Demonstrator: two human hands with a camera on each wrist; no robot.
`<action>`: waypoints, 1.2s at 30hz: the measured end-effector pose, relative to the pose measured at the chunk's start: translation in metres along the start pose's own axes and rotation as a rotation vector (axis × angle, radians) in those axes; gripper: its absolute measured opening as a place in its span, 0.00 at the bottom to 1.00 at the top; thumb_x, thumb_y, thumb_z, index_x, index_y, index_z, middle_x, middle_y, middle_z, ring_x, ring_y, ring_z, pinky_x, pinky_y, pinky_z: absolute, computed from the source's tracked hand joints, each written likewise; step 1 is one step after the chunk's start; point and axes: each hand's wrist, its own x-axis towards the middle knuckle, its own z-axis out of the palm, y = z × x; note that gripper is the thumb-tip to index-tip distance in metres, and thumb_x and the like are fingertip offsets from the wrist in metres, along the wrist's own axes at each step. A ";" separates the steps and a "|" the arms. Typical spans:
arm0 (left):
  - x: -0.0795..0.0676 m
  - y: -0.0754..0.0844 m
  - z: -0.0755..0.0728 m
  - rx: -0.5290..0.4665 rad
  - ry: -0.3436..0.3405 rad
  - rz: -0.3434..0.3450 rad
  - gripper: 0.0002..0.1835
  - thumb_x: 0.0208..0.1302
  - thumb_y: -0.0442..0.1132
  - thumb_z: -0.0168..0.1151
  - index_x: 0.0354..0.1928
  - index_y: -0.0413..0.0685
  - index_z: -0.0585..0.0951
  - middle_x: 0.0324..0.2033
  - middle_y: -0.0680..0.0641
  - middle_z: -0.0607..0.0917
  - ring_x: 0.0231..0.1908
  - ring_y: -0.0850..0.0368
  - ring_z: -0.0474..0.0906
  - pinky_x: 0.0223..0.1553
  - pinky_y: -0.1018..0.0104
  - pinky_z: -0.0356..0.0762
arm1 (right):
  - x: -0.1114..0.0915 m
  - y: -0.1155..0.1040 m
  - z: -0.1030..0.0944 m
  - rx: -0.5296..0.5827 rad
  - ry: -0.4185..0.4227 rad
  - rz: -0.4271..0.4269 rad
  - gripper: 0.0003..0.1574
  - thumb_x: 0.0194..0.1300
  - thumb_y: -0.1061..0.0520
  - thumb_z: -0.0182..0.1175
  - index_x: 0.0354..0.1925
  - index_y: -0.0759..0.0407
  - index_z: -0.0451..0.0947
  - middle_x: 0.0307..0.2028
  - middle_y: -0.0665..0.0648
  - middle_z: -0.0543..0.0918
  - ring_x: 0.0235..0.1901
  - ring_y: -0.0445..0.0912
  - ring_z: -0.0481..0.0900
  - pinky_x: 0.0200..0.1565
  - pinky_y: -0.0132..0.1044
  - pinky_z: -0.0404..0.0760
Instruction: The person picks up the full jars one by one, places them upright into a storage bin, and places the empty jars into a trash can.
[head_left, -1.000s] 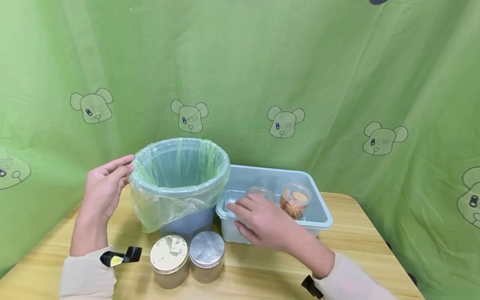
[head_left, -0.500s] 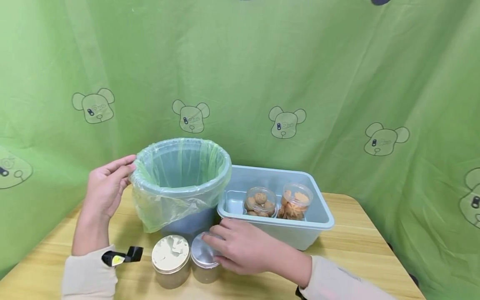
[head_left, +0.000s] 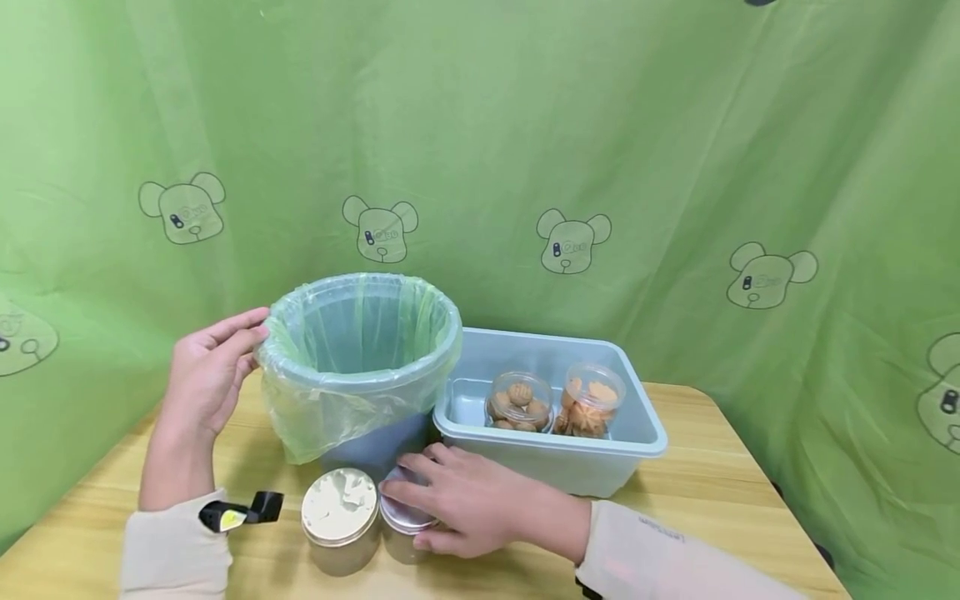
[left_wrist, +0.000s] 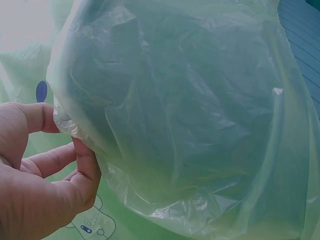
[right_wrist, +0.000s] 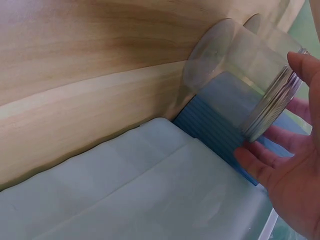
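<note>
Grip: left hand (head_left: 210,375) on bin liner (head_left: 330,421)

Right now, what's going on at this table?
A person's left hand pinches the rim of a bin lined with a translucent bag. Their right hand has fingers and thumb around the metallic lid of the right-hand jar, standing beside another lidded jar in front of the bin. Two open-looking cookie containers sit in the blue tub.

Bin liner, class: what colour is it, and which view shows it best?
Pale, see-through green; the bin liner shows best in the head view.
</note>
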 end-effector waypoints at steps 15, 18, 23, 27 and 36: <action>-0.001 0.000 -0.001 -0.006 0.003 -0.008 0.10 0.67 0.29 0.68 0.48 0.41 0.89 0.44 0.51 0.88 0.37 0.62 0.83 0.36 0.74 0.81 | 0.004 0.003 0.002 0.054 0.001 -0.013 0.43 0.64 0.33 0.60 0.72 0.47 0.66 0.58 0.54 0.74 0.48 0.45 0.68 0.50 0.34 0.71; -0.001 0.000 -0.001 -0.007 -0.001 -0.004 0.10 0.67 0.29 0.68 0.48 0.41 0.89 0.44 0.50 0.88 0.37 0.62 0.83 0.36 0.74 0.81 | 0.003 0.003 -0.001 0.037 -0.021 -0.006 0.45 0.60 0.32 0.61 0.71 0.46 0.67 0.57 0.53 0.74 0.46 0.46 0.67 0.47 0.33 0.69; -0.001 -0.001 0.000 -0.005 -0.002 -0.002 0.10 0.67 0.29 0.68 0.48 0.41 0.88 0.44 0.50 0.88 0.37 0.62 0.83 0.36 0.73 0.81 | 0.002 0.002 -0.006 0.026 -0.078 0.006 0.49 0.55 0.31 0.64 0.71 0.44 0.66 0.54 0.51 0.73 0.44 0.45 0.66 0.45 0.33 0.67; -0.001 -0.001 0.000 -0.008 -0.003 -0.002 0.10 0.67 0.29 0.68 0.48 0.41 0.89 0.44 0.50 0.88 0.37 0.62 0.83 0.36 0.73 0.81 | 0.001 0.002 -0.012 0.017 -0.097 -0.003 0.50 0.52 0.30 0.65 0.70 0.43 0.66 0.52 0.51 0.72 0.43 0.45 0.66 0.45 0.33 0.67; -0.001 -0.001 0.000 -0.018 -0.002 -0.004 0.10 0.67 0.29 0.68 0.48 0.41 0.89 0.44 0.50 0.88 0.37 0.62 0.83 0.36 0.73 0.81 | 0.001 0.003 -0.045 -0.048 -0.093 -0.040 0.48 0.50 0.29 0.64 0.66 0.43 0.68 0.49 0.51 0.73 0.41 0.45 0.67 0.42 0.33 0.68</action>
